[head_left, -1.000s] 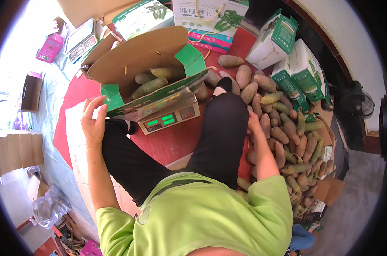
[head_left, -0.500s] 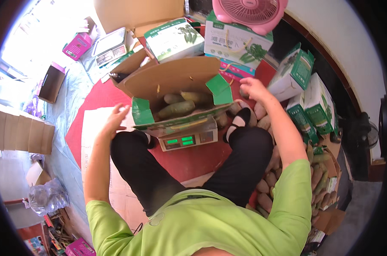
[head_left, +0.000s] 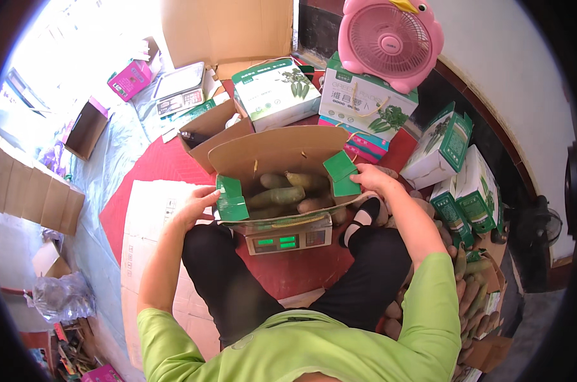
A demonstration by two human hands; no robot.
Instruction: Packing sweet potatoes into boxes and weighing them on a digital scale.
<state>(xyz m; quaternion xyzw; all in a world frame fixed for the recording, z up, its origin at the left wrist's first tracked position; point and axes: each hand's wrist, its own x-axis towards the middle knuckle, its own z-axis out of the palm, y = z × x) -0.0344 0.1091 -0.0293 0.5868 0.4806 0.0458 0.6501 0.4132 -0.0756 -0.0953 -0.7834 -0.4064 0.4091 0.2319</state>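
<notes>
The open brown carton (head_left: 282,153) of greenish roots sits on the scale (head_left: 288,237) between the knees, left hand (head_left: 196,205) spread flat against its green left flap (head_left: 231,198), right hand (head_left: 372,178) fingering the green right flap (head_left: 341,173). Behind it, white-and-green printed boxes (head_left: 276,92) line up under a pink fan (head_left: 390,39).

Open carton (head_left: 282,156): brown, green side flaps, on the scale, centre.
Scale screen (head_left: 277,242): green lit, facing the person, below the carton.
Closed boxes (head_left: 365,105): white and green, behind the carton; more (head_left: 457,169) stacked at right.
Pink box (head_left: 130,77): small, upper left.
Second scale (head_left: 180,95): grey, upper left, its screen unclear.
Flat cardboard (head_left: 30,191): brown, far left.
</notes>
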